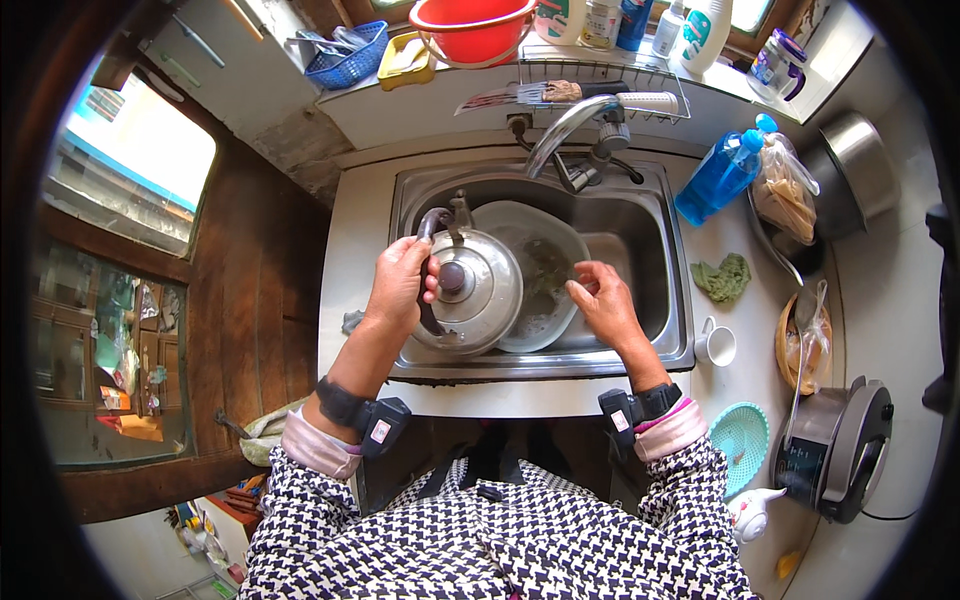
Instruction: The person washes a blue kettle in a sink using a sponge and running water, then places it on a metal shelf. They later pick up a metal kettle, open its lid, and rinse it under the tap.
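Note:
My left hand (405,280) is wrapped round the dark handle of a metal kettle (490,275), which has a round lid with a dark knob. The kettle is over the left part of the stainless steel sink (655,300), its spout pointing to the far side. Partly behind it, a pale translucent basin (570,235) with cloudy water in it sits in the sink. Over the basin's right edge hovers my right hand (607,305), fingers loosely bent and thumb apart, with nothing visible in it.
A curved chrome faucet (570,120) rises behind the sink. To the right are a blue liquid bottle (715,180), a green scrubbing cloth (722,278), a white mug (716,345), a turquoise basket (740,440) and a cooker (835,450). A red basin (475,30) stands on the back ledge.

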Demonstrator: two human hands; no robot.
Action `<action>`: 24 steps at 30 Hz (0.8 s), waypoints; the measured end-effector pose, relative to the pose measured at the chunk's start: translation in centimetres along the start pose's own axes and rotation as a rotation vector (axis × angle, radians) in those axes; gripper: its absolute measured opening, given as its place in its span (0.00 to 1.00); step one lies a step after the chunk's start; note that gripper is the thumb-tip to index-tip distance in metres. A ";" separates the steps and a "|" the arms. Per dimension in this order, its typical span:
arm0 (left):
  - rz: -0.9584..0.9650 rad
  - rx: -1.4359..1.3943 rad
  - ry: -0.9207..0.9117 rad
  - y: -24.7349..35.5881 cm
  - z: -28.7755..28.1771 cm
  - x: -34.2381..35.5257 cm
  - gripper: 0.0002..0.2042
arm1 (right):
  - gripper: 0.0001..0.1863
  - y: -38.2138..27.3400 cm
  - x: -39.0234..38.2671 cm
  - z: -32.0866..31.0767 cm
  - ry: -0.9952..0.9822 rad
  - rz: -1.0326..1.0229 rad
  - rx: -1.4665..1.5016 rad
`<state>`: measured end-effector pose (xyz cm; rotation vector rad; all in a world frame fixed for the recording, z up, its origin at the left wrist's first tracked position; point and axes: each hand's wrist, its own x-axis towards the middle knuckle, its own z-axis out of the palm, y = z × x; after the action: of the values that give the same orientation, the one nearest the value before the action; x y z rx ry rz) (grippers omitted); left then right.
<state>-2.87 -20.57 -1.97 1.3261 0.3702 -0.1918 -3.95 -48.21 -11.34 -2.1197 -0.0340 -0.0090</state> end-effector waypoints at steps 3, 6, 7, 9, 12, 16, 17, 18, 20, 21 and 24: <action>0.003 -0.017 0.018 0.3 0.3 0.4 0.07 | 0.18 2.3 -1.1 0.0 -0.054 0.085 -0.050; -0.007 -0.057 0.034 0.4 0.7 1.1 0.07 | 0.18 4.1 -2.0 0.6 -0.120 0.155 -0.108; -0.007 -0.084 0.040 0.6 0.7 1.3 0.08 | 0.19 4.5 -2.3 0.7 -0.137 0.168 -0.080; 0.005 -0.081 0.047 1.0 0.5 1.6 0.08 | 0.19 4.9 -2.6 0.8 -0.166 0.167 -0.051; -0.008 -0.092 0.060 2.3 -0.5 1.6 0.08 | 0.19 4.3 -2.4 0.8 -0.193 0.187 -0.020; 0.037 -0.082 0.044 5.4 -1.8 1.2 0.08 | 0.18 1.8 -1.2 0.9 -0.234 0.178 0.048; 0.056 -0.074 0.041 6.2 -2.1 1.0 0.09 | 0.18 0.9 -0.9 1.1 -0.243 0.146 0.043; 0.083 -0.068 0.029 7.1 -2.4 0.9 0.09 | 0.18 0.2 -0.5 1.4 -0.249 0.113 0.041; 0.115 -0.053 0.016 8.9 -3.1 0.8 0.09 | 0.18 -1.6 0.1 2.2 -0.263 0.054 0.050; 0.127 -0.039 0.021 9.6 -3.4 0.8 0.09 | 0.18 -2.4 0.4 2.7 -0.275 0.026 0.063; 0.178 0.011 0.083 10.8 -4.4 1.1 0.08 | 0.18 -4.8 1.2 4.2 -0.344 -0.015 0.105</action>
<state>1.19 -13.64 6.53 1.3728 0.3193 0.0107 -2.90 -42.15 -9.42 -1.9944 -0.2487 0.3418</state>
